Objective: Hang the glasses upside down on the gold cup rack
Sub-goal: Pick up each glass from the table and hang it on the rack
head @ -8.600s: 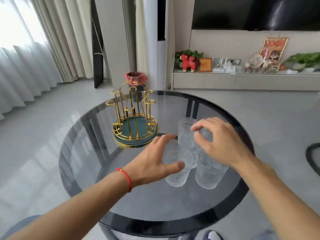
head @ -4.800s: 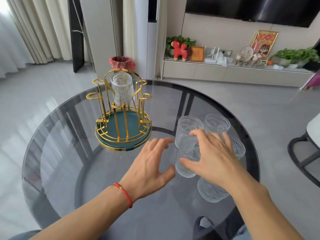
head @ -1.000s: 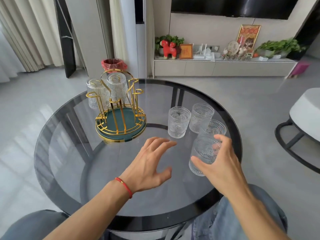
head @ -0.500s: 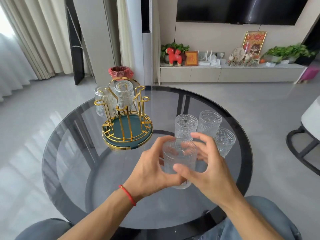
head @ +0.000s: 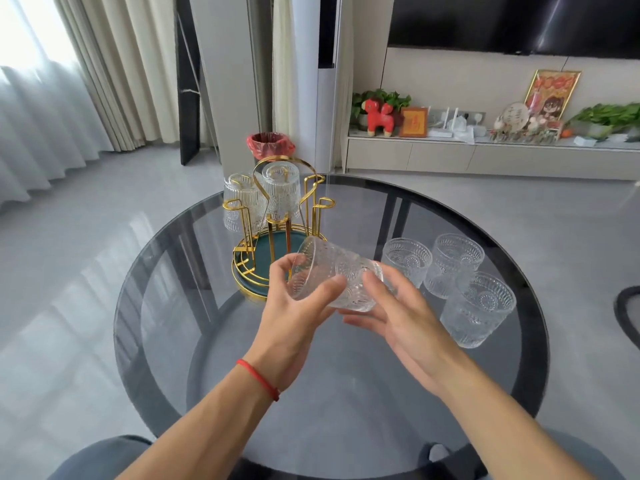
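The gold cup rack [head: 313,216] with a teal base stands at the back left of the round glass table [head: 346,393]. Two embossed clear glasses hang upside down on it, one at the left [head: 239,202] and one at the centre back [head: 281,190]. A third glass [head: 337,277] lies tipped on its side in the air, mouth toward the rack. My left hand [head: 298,317] grips it near the rim, and my right hand [head: 398,317] cups its base from below. Three more glasses stand upright at the right: [head: 407,261], [head: 452,263], [head: 476,308].
A red-lined bin [head: 270,143] stands on the floor behind the rack. A low cabinet [head: 485,157] with ornaments runs along the back wall under a television. A dark chair frame [head: 628,313] is at the right edge. My knees show under the table's near edge.
The glass held upright between both hands half a second ago is now lifted and tipped sideways, mouth toward the rack. Since a second ago it left the cluster at the right.
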Demonstrator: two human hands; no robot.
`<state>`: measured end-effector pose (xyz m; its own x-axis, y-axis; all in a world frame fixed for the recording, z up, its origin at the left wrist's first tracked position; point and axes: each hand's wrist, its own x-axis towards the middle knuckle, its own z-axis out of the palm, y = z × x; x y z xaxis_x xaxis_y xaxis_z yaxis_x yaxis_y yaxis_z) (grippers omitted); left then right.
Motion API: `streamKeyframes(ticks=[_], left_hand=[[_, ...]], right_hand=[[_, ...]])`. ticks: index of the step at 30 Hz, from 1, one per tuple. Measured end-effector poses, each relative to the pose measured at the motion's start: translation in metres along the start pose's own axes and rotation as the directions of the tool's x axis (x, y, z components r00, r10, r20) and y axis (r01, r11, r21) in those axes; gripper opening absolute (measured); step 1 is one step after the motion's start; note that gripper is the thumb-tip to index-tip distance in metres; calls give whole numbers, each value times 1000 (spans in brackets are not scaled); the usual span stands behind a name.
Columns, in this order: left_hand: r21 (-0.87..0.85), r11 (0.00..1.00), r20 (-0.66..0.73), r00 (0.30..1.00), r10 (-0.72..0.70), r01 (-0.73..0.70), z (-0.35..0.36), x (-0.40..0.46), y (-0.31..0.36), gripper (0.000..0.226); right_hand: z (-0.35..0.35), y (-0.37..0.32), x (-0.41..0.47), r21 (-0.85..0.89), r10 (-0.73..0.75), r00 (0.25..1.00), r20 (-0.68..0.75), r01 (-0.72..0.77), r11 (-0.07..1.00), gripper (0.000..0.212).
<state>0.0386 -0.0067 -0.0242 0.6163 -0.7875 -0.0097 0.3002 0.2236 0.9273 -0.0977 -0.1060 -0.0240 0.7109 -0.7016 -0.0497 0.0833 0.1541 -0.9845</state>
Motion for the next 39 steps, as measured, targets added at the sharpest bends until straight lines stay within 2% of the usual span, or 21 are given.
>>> streamKeyframes(ticks=[2, 5, 7, 8, 9, 10, 11, 12, 13, 17, 21, 24, 26, 29, 34, 39], left_hand=[[25, 1000, 41, 999, -16, 15, -1, 1, 3, 75], [133, 990, 203, 976, -75, 48, -10, 9, 6, 68], [367, 929, 324, 942, -88, -39, -17, 15, 7, 66], [536, 832, 350, 935, -65, -143, -22, 18, 6, 65], [693, 671, 362, 932, -9, -263, -27, 23, 3, 60], [808, 453, 391, 918, 66, -377, -32, 28, -1, 53], [857, 252, 433, 893, 121, -450, -34, 31, -5, 46], [873, 123, 456, 880, 132, -471, -34, 34, -8, 41], [888, 62, 448, 887, 114, -457, -34, 36, -12, 39], [919, -26, 393, 918, 53, -392, -36, 40, -20, 45], [919, -110, 380, 925, -8, -378, -35, 38, -22, 48], [919, -158, 354, 932, -76, -362, -32, 35, -24, 47], [914, -180, 349, 932, -102, -362, -31, 34, -25, 45], [919, -177, 336, 934, -123, -354, -31, 32, -23, 45], [944, -101, 298, 944, -143, -314, -28, 31, -20, 45], [948, -110, 282, 947, -155, -300, -25, 30, -19, 46]], right_hand=[[-3, -5, 4, -10, -22, 1000, 13, 22, 1000, 53], [-11, -21, 8, -38, -114, 989, -93, 110, 993, 65], [-15, -34, 9, -167, -229, 960, -162, 202, 965, 64], [-17, -41, 11, -237, -287, 941, -180, 242, 941, 59], [-19, -48, 14, -283, -335, 922, -197, 274, 919, 56], [-21, -55, 19, -300, -369, 904, -217, 299, 906, 54], [-23, -62, 26, -297, -389, 889, -243, 314, 902, 53], [-23, -71, 35, -279, -395, 878, -269, 322, 905, 52], [-24, -81, 46, -258, -392, 874, -288, 324, 910, 52], [-20, -115, 100, -282, -366, 867, -338, 278, 918, 61], [-13, -135, 153, -354, -378, 840, -389, 242, 903, 52], [-3, -141, 182, -431, -376, 864, -335, 214, 877, 68], [5, -142, 192, -553, -409, 874, -263, 211, 806, 86], [17, -139, 201, -668, -419, 894, -160, 214, 713, 100], [24, -131, 209, -703, -358, 931, -70, 208, 680, 96], [26, -121, 211, -738, -302, 953, 20, 218, 639, 92]])
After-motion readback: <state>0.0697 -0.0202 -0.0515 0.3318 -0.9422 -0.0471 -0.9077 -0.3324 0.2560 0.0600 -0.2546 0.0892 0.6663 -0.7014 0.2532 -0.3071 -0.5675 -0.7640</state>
